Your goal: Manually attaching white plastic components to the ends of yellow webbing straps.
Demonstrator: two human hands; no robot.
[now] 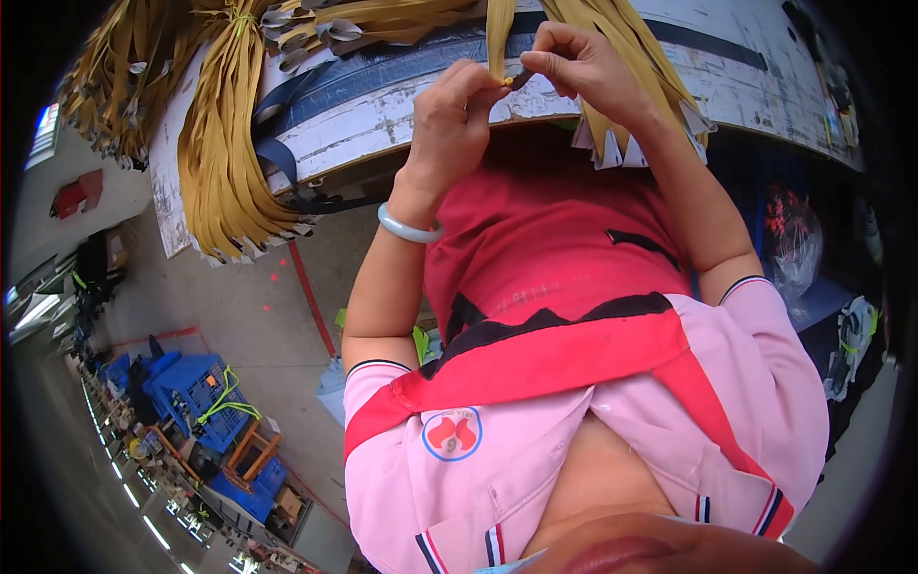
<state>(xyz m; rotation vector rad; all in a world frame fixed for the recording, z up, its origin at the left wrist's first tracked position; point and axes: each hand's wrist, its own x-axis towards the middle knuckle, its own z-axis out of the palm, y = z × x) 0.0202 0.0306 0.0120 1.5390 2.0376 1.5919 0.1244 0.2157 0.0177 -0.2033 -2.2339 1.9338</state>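
A: We're pinching one yellow strap (pixel 499 38) at the worktable's near edge (pixel 402 115), left hand (pixel 449 115) and right hand (pixel 583 62) both closed on its end.

B: Yep, we're fitting the small dark tip (pixel 519 79), so we're needing a steady push next.

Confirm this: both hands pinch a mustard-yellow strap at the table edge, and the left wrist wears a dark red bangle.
Wrong on the colour. The head view shows the bangle is pale grey-green. Otherwise right: left hand and right hand pinch the mustard-yellow strap at the table edge.
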